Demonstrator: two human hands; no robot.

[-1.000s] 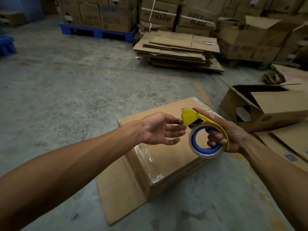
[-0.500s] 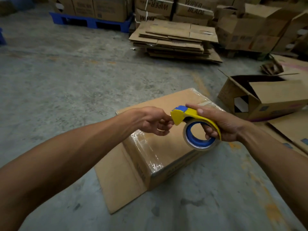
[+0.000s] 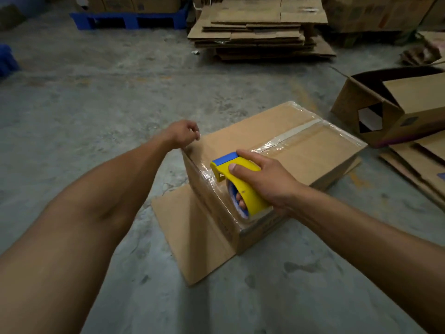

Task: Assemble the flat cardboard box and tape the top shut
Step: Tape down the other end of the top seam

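Both hands have dropped onto the brown cardboard box (image 3: 289,153) on the floor: left hand (image 3: 183,134) pinches the clear tape end at its left edge, right hand (image 3: 262,179) grips the yellow-and-blue tape dispenser (image 3: 240,186) at its near corner, so another strip looks to be starting

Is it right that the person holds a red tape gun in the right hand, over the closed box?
Not quite. The head view shows the tape gun is yellow with a blue tip, not red. The rest is right: the right hand grips it over the closed box.
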